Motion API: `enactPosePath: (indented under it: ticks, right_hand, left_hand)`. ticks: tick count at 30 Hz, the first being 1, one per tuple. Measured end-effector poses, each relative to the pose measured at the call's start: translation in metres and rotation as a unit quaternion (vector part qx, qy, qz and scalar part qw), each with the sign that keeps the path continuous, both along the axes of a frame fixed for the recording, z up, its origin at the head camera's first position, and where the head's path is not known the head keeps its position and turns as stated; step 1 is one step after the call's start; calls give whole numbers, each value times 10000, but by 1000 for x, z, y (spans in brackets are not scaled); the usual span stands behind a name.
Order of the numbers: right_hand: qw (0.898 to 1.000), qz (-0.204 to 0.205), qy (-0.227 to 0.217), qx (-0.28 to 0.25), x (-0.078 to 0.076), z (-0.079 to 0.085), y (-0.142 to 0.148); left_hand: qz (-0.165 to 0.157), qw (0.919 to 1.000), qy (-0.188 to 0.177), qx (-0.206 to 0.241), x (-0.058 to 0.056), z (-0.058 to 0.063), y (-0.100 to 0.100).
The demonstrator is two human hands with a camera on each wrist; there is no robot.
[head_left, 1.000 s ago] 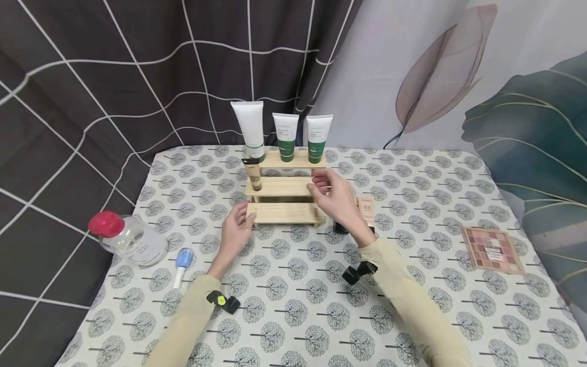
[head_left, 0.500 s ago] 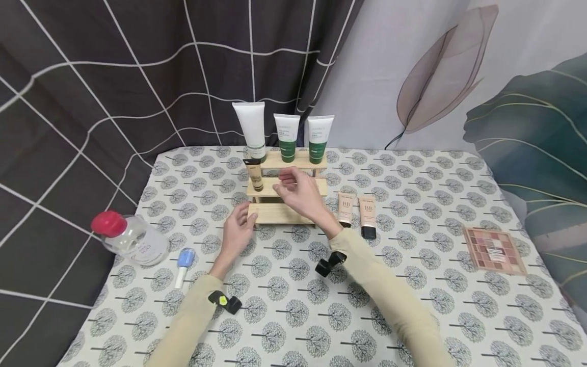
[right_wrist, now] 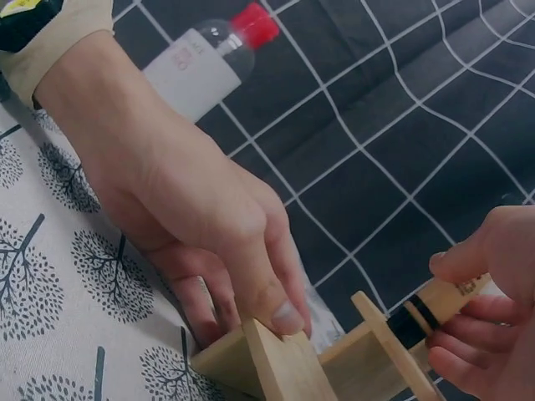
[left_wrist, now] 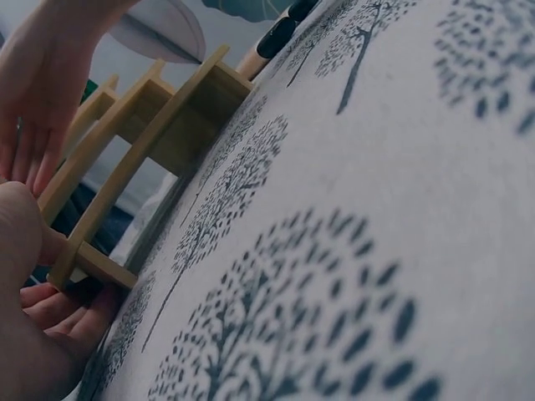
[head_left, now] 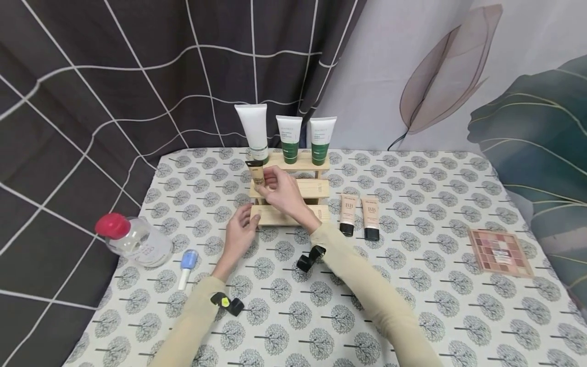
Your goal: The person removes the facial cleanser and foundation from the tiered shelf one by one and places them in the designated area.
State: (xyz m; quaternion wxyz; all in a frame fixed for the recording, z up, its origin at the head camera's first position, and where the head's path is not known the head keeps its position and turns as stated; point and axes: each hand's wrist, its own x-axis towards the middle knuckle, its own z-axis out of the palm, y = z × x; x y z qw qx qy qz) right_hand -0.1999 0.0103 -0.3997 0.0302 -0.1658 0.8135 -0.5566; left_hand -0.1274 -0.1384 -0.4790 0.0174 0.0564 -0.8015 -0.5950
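one change: right hand (head_left: pixel 283 191) moved left and now pinches the small tube (head_left: pixel 257 174) at the left end, middle level, of the rack (head_left: pixel 314 187), so it's in hand; can't quite tell if lifted. left hand (head_left: pixel 240 229) grips the rack's bottom left corner.

In the right hand's (head_left: pixel 285 192) grip the small tube (head_left: pixel 256 174) is beige, black at both ends; beneath the grip, the rack (head_left: pixel 323 187) is pale yellow wood. Behind the grip stand a white tube (head_left: pixel 253 127) and two white-and-green tubes (head_left: pixel 289 137) (head_left: pixel 322 138). Right of the grip lie two peach tubes (head_left: pixel 348 209) (head_left: pixel 370 211), black-capped, and, farther, a pink-brown palette (head_left: pixel 501 253). Left of the grip: a clear bottle (head_left: pixel 153 247) capped red and a blue-and-white vial (head_left: pixel 188 261). Around it spreads a white cloth (head_left: pixel 412 306) with grey trees; behind, a dark curtain (head_left: pixel 160 30) is white-gridded.
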Motion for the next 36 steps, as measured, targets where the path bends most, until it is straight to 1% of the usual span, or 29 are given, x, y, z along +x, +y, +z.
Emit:
enactPosePath:
  ticks: [6,12,21,27,30,36]
  right_hand:
    - [10000,-59,-26,71,-2,-2,-5]
    - [9999,-102,27,-47,1,-3,3]
    - [9992,-369,150,-20,7,0,25]
    - [9991,-386,177,-90,14,4,41]
    - [9988,-446,220,-44,18,6,48]
    - [9986,-532,77,15,28,11,66]
  left_hand:
    - [-39,9999,29,92,0,-2,0]
    - [-60,10000,-20,59,-1,-2,1]
    - [-42,9999,-96,126,0,0,1]
    - [-9,9999,-98,139,1,1,0]
    - [-11,9999,-95,124,1,1,0]
    - [4,9999,-96,46,1,1,1]
